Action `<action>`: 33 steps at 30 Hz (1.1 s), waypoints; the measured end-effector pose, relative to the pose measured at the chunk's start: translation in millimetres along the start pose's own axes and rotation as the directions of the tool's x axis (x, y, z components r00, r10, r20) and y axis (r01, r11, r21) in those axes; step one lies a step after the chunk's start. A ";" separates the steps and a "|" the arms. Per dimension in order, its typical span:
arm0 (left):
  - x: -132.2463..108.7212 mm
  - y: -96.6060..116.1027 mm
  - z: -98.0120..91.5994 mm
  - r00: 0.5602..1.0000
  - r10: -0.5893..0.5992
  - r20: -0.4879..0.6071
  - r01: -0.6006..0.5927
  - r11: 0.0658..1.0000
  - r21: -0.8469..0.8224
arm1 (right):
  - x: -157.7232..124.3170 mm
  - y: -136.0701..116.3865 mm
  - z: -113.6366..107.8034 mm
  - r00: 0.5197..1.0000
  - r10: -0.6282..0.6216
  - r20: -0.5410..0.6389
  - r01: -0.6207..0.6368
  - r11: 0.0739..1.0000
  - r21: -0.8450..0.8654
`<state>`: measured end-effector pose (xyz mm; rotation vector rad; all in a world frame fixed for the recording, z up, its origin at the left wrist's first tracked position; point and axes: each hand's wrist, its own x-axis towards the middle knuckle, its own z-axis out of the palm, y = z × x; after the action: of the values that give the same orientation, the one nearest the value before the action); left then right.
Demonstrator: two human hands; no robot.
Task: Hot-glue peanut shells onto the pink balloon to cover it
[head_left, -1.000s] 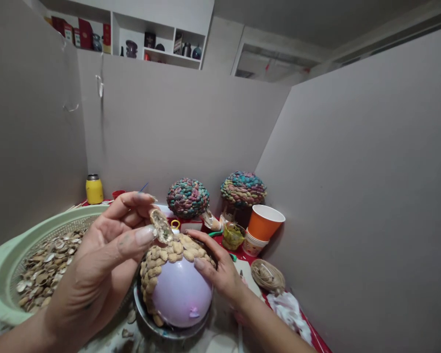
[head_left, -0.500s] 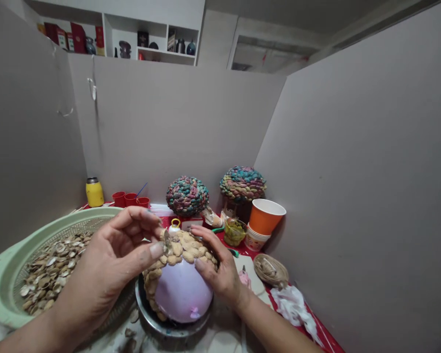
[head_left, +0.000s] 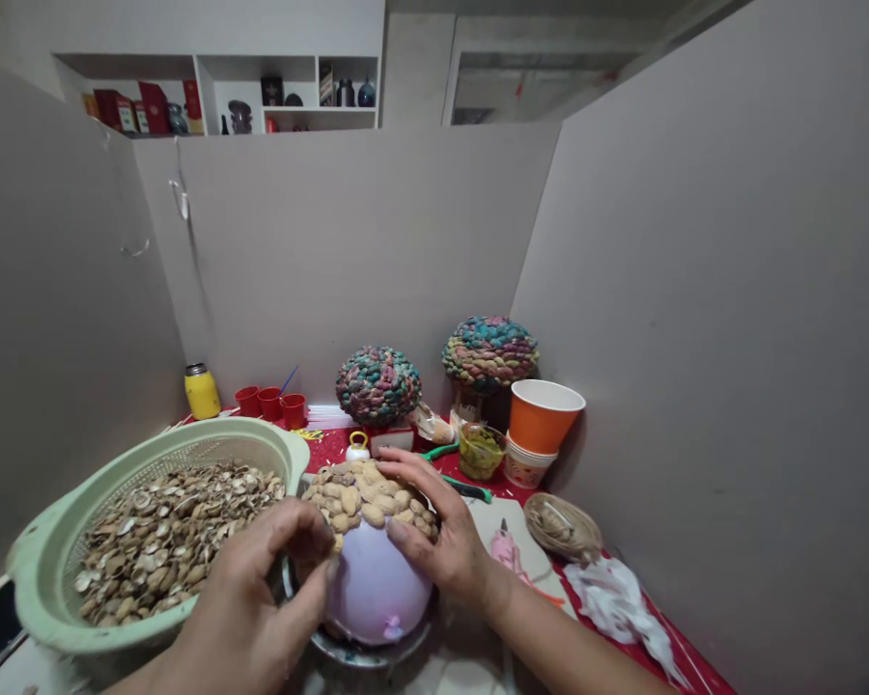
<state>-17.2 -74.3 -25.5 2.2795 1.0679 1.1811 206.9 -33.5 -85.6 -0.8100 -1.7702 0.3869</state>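
A pale purple balloon [head_left: 380,584], its upper part covered with tan peanut shells [head_left: 358,497], rests in a metal bowl [head_left: 377,658]. My right hand [head_left: 445,536] wraps over its right side, fingers on the shells and thumb at their lower edge. On the left side, my left hand [head_left: 279,579] is closed in a pinch, index finger and thumb against the shell edge. A small tan piece of peanut shell [head_left: 337,543] shows between those fingertips; most of it is hidden. The balloon's knot faces me.
A green colander [head_left: 47,603] of peanut shells stands left. Behind are red cups [head_left: 294,412], a yellow bottle [head_left: 203,394] and two colourful balls [head_left: 378,386] [head_left: 490,354]. Right are an orange paper bucket [head_left: 540,420], a twine coil [head_left: 563,529], a pink glue gun [head_left: 505,550] and white plastic [head_left: 612,598].
My left hand has moved down from the top of the shell covering to the balloon's left side, its fingers now closer together. My right hand stays on the balloon. The view has shifted.
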 end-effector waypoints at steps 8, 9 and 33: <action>-4.6 -8.2 6.6 0.975 0.222 0.023 -0.222 0.961 0.163 | 1.3 -2.7 -1.0 1.000 -0.008 -0.007 0.009 1.000 0.017; -4.4 -8.6 6.9 0.972 0.231 0.029 -0.233 0.957 0.174 | 1.3 -2.9 -1.1 1.000 -0.008 -0.007 0.008 1.000 0.014; -3.2 -18.1 11.7 0.892 0.446 0.070 -0.438 0.817 0.375 | 1.9 -3.4 -2.2 0.998 -0.061 -0.002 0.061 0.998 0.005</action>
<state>-17.2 -64.7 -45.0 2.9502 0.8527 1.2473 207.5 -35.0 -81.3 -0.7509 -1.7871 0.3502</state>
